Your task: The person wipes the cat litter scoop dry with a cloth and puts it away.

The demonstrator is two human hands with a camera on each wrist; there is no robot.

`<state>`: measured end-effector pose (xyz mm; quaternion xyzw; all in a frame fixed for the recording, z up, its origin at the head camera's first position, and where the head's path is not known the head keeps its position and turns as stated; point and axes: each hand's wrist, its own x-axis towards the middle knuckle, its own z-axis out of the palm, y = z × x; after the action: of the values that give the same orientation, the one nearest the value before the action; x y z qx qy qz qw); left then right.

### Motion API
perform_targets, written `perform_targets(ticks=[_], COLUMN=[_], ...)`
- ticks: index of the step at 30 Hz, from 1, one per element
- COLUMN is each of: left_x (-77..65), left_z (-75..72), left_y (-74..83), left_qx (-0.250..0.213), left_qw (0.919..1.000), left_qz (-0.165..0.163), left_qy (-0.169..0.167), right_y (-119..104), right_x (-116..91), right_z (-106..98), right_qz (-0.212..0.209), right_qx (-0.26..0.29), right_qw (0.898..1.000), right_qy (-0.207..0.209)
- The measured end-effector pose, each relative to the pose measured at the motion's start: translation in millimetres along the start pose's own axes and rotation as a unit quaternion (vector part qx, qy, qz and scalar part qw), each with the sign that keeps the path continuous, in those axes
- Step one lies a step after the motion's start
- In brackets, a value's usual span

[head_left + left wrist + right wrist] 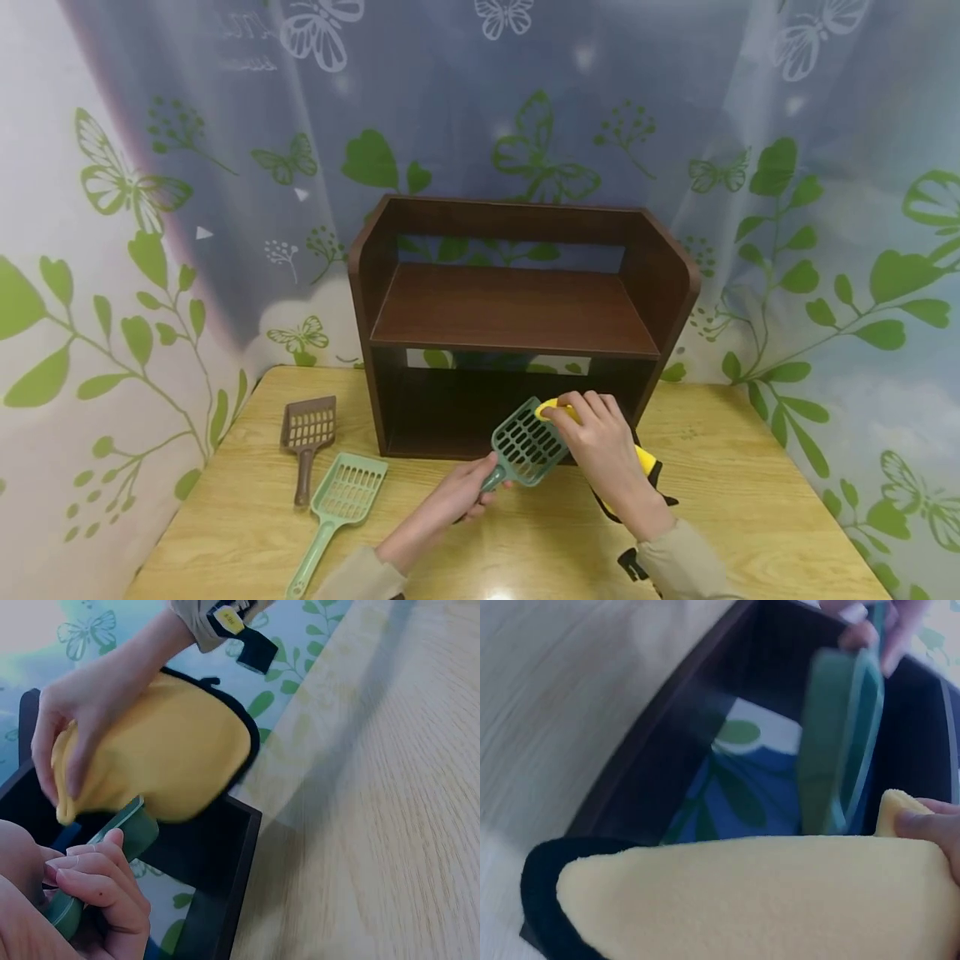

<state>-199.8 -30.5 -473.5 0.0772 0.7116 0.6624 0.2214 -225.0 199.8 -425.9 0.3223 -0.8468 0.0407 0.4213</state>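
My left hand [467, 492] grips the handle of a dark green litter scoop [528, 442], its slotted head tilted up in front of the shelf. Pinched between the fingers and thumb of my right hand [606, 437] is a yellow cloth [176, 742] with black edging. In the head view the right hand and forearm hide most of this cloth, and a folded bit of it lies over the scoop's upper right corner. The right wrist view shows the cloth stretched broad across the bottom, with the scoop seen side-on beyond it.
A dark brown two-tier shelf [517, 310] stands at the back of the wooden table [247, 533]. To the left lie a brown litter scoop [303, 479] and a light green one [322, 533]. A black buckle [632, 564] shows beside the right sleeve. A butterfly-print curtain [465, 100] hangs behind.
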Motion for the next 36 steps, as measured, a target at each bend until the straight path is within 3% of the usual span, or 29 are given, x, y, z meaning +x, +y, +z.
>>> perform_targets(ticks=[7, 13, 16, 22, 31, 36], left_x=[-0.7, 0.0, 0.9, 0.9, 1.3, 0.2], left_z=[5.1, 7.1, 6.3, 2.6, -4.1, -13.1], left_y=[8.1, 11.1, 10.5, 10.0, 11.8, 9.7], left_qx=[-0.005, -0.003, -0.004, 0.007, 0.001, 0.021], left_qw=[0.9998, 0.9997, 0.9997, 0.9998, 0.9978, 0.9973], left_qz=[0.010, 0.012, 0.011, 0.013, 0.027, 0.032], left_qy=[-0.018, -0.021, -0.021, 0.013, 0.060, 0.063], right_y=[-20, -27, -30, -35, -33, -30], right_x=[3, 5, 5, 5, 0, -8], right_z=[23, 32, 34, 34, 28, 26], right_qz=[-0.035, -0.017, -0.009, -0.021, -0.038, -0.060], right_qx=[-0.013, -0.003, 0.027, 0.076, 0.065, 0.082], right_qw=[0.999, 1.000, 1.000, 0.997, 0.996, 0.993], right_qy=[-0.006, -0.001, -0.005, -0.019, -0.049, -0.054])
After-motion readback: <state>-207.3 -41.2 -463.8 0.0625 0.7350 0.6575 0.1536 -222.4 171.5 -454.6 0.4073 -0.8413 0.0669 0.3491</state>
